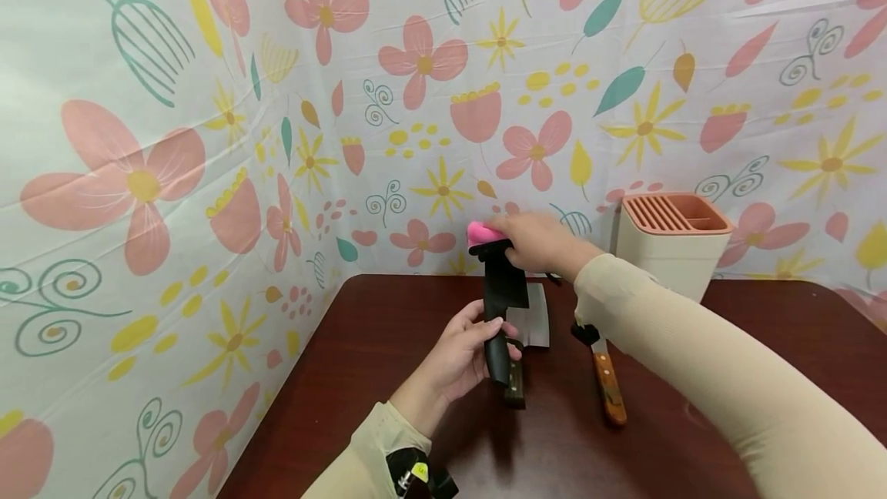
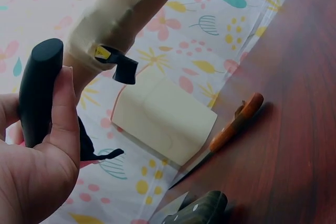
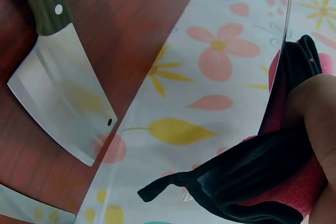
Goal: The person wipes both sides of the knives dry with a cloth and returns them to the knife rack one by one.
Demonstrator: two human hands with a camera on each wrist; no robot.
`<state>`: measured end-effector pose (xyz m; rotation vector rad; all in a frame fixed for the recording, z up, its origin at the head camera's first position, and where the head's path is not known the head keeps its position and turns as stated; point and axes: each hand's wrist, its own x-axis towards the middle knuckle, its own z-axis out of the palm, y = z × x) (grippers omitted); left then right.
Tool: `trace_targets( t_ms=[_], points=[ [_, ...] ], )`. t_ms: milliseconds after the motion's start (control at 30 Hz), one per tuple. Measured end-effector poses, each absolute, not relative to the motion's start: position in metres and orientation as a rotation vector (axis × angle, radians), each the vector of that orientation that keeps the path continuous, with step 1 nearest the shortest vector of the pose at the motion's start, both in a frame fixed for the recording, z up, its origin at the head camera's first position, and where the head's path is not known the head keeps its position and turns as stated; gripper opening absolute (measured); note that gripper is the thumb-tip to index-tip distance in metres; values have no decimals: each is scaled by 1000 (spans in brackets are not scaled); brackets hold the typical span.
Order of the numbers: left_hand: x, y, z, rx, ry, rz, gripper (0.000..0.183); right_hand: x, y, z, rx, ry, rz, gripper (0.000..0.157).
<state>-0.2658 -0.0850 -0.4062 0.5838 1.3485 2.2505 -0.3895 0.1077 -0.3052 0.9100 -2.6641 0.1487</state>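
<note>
My left hand [image 1: 453, 349] grips the handle of a black cleaver [image 1: 506, 283], held blade up above the table. In the left wrist view, the fingers and thumb wrap around its black handle [image 2: 39, 95]. At the top of the blade, my right hand [image 1: 537, 241] holds a pink and black cloth [image 1: 483, 234] against it. The right wrist view shows the cloth [image 3: 247, 177] bunched under the hand at the blade, seen edge-on, with a black loop hanging off. Behind the held cleaver, a second cleaver [image 1: 533, 318] with a dark green handle lies on the table.
A narrow knife [image 1: 608, 387] with an orange-brown wooden handle lies right of the cleavers, partly under my right forearm. A cream knife holder [image 1: 668, 260] with a slotted orange top stands at the back right. Flower-patterned cloth [image 1: 423, 129] hangs behind the dark red table [image 1: 388, 314].
</note>
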Motion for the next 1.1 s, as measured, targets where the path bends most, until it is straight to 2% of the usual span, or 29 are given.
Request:
trace_targets(
  t_ms=[400,967,1100],
  points=[
    [-268,-86,-408,564,1352,2246,33,-368,112,-316,993,-2634,187,53],
    [-272,-90,-409,564,1367,2261,38,-333,106,-330,1068,-2536,218,59],
    [-272,-90,-410,559,1367,2252,42,-326,106,-333,1065,-2547,251,56]
  ],
)
